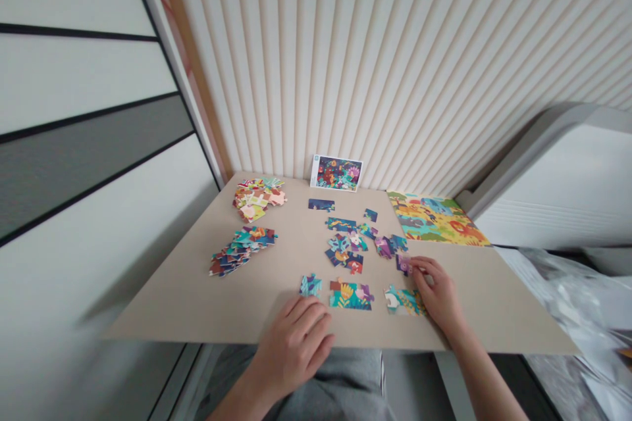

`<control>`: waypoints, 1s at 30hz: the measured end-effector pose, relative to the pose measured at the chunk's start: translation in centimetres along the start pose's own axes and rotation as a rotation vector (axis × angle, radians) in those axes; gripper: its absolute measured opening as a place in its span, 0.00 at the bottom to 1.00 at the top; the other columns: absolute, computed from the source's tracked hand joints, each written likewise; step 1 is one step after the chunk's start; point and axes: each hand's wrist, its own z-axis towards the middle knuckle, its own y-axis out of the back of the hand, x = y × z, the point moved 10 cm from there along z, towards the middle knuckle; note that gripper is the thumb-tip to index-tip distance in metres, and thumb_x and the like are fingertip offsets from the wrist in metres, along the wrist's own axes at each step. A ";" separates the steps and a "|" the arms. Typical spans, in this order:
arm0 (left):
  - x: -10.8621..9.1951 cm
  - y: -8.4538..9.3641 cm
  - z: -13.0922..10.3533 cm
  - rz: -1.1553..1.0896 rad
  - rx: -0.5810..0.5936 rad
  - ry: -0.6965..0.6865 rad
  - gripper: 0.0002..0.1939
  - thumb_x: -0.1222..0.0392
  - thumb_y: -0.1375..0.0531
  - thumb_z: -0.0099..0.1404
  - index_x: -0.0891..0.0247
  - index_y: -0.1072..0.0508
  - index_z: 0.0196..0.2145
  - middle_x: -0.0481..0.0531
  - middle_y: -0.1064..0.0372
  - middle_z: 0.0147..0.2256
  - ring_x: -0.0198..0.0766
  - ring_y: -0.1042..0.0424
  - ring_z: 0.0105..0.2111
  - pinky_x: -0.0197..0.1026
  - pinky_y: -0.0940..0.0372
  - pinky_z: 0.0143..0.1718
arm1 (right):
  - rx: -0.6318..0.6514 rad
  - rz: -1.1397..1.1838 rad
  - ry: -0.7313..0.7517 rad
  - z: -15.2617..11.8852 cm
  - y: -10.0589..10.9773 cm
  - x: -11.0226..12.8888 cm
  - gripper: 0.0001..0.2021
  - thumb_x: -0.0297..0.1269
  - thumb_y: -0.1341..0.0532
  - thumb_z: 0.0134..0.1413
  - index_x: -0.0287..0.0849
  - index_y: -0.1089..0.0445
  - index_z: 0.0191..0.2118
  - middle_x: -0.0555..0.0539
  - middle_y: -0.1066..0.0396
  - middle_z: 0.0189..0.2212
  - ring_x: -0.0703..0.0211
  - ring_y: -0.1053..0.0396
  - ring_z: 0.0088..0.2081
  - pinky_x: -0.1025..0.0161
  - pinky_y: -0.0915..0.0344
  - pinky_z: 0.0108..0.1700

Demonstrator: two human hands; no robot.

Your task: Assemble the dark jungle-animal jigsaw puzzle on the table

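Note:
My right hand is at the right side of the table, thumb and fingertips closed on the edge of a purple jigsaw puzzle piece. Under its wrist side lies a joined teal strip of pieces, partly covered by the hand. My left hand rests at the table's front edge, fingers loosely bent and slightly apart, holding nothing. Just beyond its fingertips lies a blue puzzle piece. Between the hands sits a joined teal block with a yellow plant. Several dark blue and purple pieces spread across the middle.
A small picture card leans against the ribbed wall. At the back left are a pile of pale and red pieces and a fanned stack of dark pieces. A completed yellow animal puzzle lies at the back right.

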 end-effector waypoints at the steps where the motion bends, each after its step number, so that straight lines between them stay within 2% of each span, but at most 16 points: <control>1: 0.6 0.3 0.0 0.006 -0.001 0.041 0.10 0.61 0.45 0.72 0.62 0.25 0.46 0.55 0.26 0.46 0.44 0.30 0.50 0.50 0.36 0.56 | 0.014 -0.012 0.012 0.0 -0.2 0.2 0.11 0.41 0.43 0.64 0.49 0.23 0.43 0.42 0.26 0.48 0.47 0.29 0.49 0.50 0.33 0.53; 5: 2.4 0.9 -0.3 0.071 0.013 0.109 0.13 0.63 0.45 0.71 0.62 0.25 0.51 0.57 0.28 0.52 0.48 0.32 0.55 0.55 0.37 0.59 | 0.045 -0.059 0.047 0.0 -0.5 0.6 0.11 0.41 0.43 0.65 0.48 0.24 0.43 0.42 0.27 0.48 0.48 0.29 0.49 0.51 0.33 0.53; 12: 2.8 0.1 -1.8 0.108 0.042 0.121 0.17 0.64 0.43 0.70 0.62 0.27 0.56 0.57 0.30 0.55 0.49 0.33 0.56 0.55 0.34 0.58 | 0.053 -0.104 0.079 -0.2 -0.4 0.9 0.12 0.40 0.44 0.66 0.45 0.24 0.44 0.42 0.27 0.48 0.50 0.29 0.50 0.53 0.33 0.53; 15: 2.7 -0.1 -2.0 0.125 0.041 0.115 0.18 0.64 0.44 0.70 0.61 0.28 0.56 0.57 0.30 0.56 0.49 0.33 0.57 0.55 0.35 0.58 | 0.033 -0.124 0.111 0.0 -0.2 1.9 0.12 0.39 0.45 0.66 0.45 0.25 0.46 0.42 0.27 0.48 0.49 0.30 0.50 0.51 0.34 0.55; 17: 2.6 0.0 -1.9 0.127 0.038 0.109 0.18 0.64 0.44 0.70 0.62 0.28 0.56 0.58 0.30 0.55 0.49 0.33 0.57 0.55 0.35 0.58 | 0.063 -0.143 0.141 0.5 -0.9 3.4 0.12 0.38 0.45 0.67 0.46 0.25 0.47 0.42 0.27 0.48 0.49 0.30 0.50 0.50 0.34 0.54; 21: 2.6 0.5 -1.6 0.114 -0.014 0.126 0.17 0.64 0.44 0.70 0.61 0.27 0.54 0.58 0.29 0.53 0.49 0.32 0.55 0.54 0.34 0.58 | 0.226 -0.199 0.260 2.8 -4.6 8.4 0.13 0.37 0.46 0.68 0.47 0.25 0.49 0.42 0.26 0.47 0.48 0.30 0.50 0.51 0.34 0.53; 25: 2.5 0.7 -1.5 0.114 -0.038 0.135 0.16 0.64 0.44 0.70 0.62 0.26 0.53 0.57 0.28 0.52 0.48 0.32 0.54 0.54 0.34 0.57 | 0.390 -0.283 0.323 5.9 -9.9 12.9 0.13 0.42 0.42 0.66 0.47 0.24 0.50 0.41 0.25 0.46 0.48 0.29 0.50 0.52 0.36 0.55; 27: 2.4 0.8 -1.5 0.118 -0.044 0.140 0.16 0.64 0.44 0.69 0.61 0.26 0.53 0.56 0.28 0.52 0.48 0.31 0.54 0.53 0.34 0.56 | 0.465 -0.336 0.313 7.2 -12.3 13.8 0.17 0.46 0.37 0.62 0.46 0.24 0.52 0.40 0.25 0.46 0.46 0.28 0.49 0.52 0.36 0.54; 30: 2.4 0.9 -1.4 0.122 -0.053 0.147 0.15 0.64 0.44 0.69 0.61 0.26 0.52 0.56 0.28 0.52 0.47 0.31 0.53 0.53 0.34 0.56 | 0.541 -0.378 0.264 8.3 -14.9 13.5 0.21 0.46 0.32 0.56 0.45 0.25 0.54 0.39 0.26 0.48 0.44 0.28 0.49 0.52 0.35 0.52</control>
